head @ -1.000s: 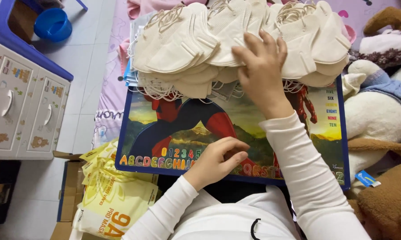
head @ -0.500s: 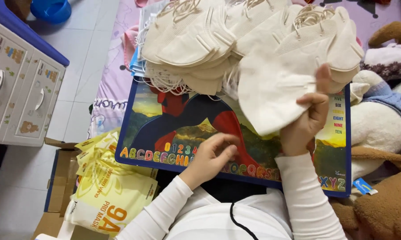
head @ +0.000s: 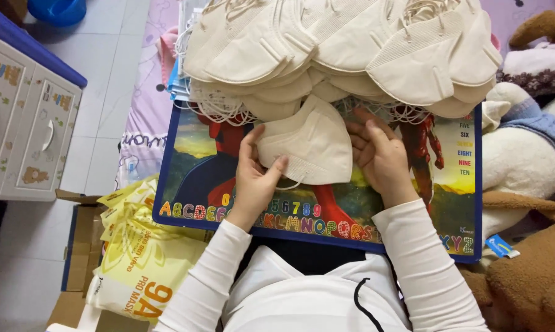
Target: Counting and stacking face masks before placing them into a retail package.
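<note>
Mask pile [head: 345, 49] lies behind folded mask [head: 308, 144] on board [head: 185, 166]; packets [head: 145, 258] left.

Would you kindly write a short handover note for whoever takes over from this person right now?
Left hand: holds the left edge of one folded beige mask.
Right hand: grips the same mask's right side.
The mask lies on the colourful lap board, just below the big mask pile.
Yellow packets sit in a cardboard box at lower left.
Done: one mask separated. Left: the pile.

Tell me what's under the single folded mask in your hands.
Under the mask held by the left hand and right hand lies the picture board, with letters along its edge. The part directly beneath is covered.
</note>
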